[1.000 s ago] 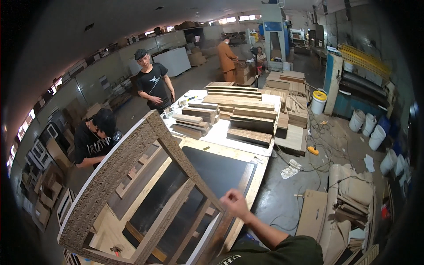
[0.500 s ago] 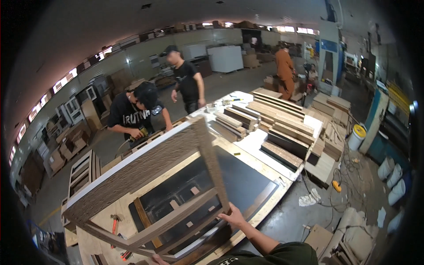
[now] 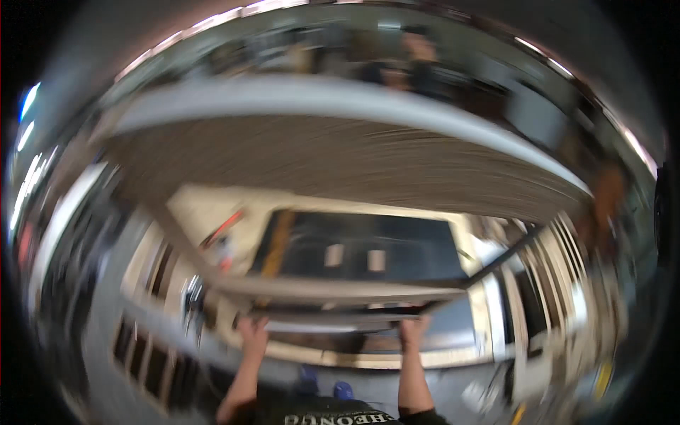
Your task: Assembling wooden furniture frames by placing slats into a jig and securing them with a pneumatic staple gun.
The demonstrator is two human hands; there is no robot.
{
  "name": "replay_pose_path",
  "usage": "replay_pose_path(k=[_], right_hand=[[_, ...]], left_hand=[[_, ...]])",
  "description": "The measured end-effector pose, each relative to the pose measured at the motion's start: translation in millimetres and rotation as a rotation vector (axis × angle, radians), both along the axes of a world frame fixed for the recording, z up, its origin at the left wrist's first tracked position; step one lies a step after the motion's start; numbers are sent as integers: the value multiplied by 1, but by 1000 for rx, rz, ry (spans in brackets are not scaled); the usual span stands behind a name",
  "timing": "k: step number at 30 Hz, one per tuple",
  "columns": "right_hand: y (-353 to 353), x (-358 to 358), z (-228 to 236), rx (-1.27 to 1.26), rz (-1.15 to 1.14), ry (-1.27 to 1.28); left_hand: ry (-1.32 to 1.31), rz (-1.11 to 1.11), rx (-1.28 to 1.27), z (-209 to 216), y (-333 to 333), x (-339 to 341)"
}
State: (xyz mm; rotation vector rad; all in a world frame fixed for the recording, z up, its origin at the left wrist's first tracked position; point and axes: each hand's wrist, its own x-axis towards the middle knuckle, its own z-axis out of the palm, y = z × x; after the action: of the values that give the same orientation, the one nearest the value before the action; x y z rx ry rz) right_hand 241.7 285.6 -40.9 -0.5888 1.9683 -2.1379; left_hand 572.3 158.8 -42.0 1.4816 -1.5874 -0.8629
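A big brown wooden frame (image 3: 340, 159) with a white outer edge fills much of the head view, tilted up in front of me above the workbench. At the lower left, my left hand (image 3: 253, 331) is closed round its near rail. My right hand (image 3: 413, 331) grips the same rail farther right. Through the frame's opening shows a dark panel (image 3: 411, 241) with a few small pale blocks on it. A red-handled tool (image 3: 223, 230) lies left of this panel. Motion blurs the picture, so finger details are faint.
Below the panel is a pale wooden bench top (image 3: 212, 198). Stacked boards (image 3: 559, 262) stand on the right, slatted pieces (image 3: 152, 361) at the lower left. A blurred person (image 3: 421, 67) is beyond the frame. My blue shoes (image 3: 343, 389) show on the floor by the bench's near edge.
The view has swung round, and the frame, slanted before, now lies nearly level across it. My left hand, mostly cut off earlier, shows on the near rail. My right hand has moved from side to rail.
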Motion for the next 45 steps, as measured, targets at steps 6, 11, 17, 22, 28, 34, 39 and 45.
replay_pose_path(k=[6, 11, 17, 22, 28, 34, 39, 45], right_hand=[[-37, -20, 9, -238, 256, 54], [-70, 64, 27, -201, 642, -27], [-105, 237, 49, -4, 1053, 28], [-135, 371, 91, 324, 1518, 37], [-165, 491, 34, 612, 1732, 554], [-176, 581, -47, 752, 1771, 645], [-209, 628, -103, 816, 1874, 329], [-301, 710, -174, 769, 1815, 486]], left_hand=[[9, 136, -336, 109, 40, 35], [-20, 374, -571, 101, 99, 140], [253, 736, -327, 73, 154, 264], [316, 1058, -67, -5, 189, 360], [395, 1378, 258, -65, 228, 425], [340, 1459, 410, -116, 260, 478], [151, 1432, 508, -132, 239, 532], [66, 1377, 518, -175, 159, 638]])
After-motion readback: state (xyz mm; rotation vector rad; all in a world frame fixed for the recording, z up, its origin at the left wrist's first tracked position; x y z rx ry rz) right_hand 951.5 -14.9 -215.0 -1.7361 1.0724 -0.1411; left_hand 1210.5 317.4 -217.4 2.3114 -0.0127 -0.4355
